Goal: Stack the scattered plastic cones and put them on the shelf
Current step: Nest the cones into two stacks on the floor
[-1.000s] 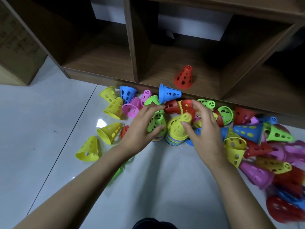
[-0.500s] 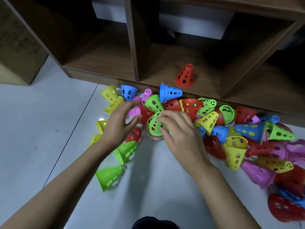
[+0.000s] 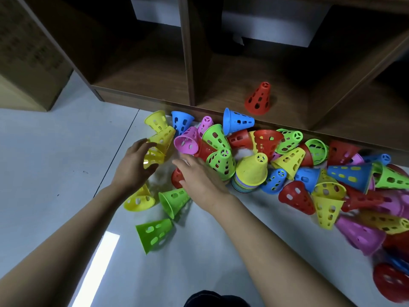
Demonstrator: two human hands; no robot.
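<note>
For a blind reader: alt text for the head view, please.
A person's left hand grips a yellow cone while the right hand reaches, open, among scattered plastic cones on the floor. A yellow-topped stack stands nearby; one red cone stands on the wooden shelf.

Open floor lies on our near side and to the left of the cone pile, so we can approach from there. The pile crowds the shelf front lip from the yellow cones rightward. The left part of the left bay's lip is reachable. In the middle bay, an upright red cone stands near the front. A divider walls the bays apart.
</note>
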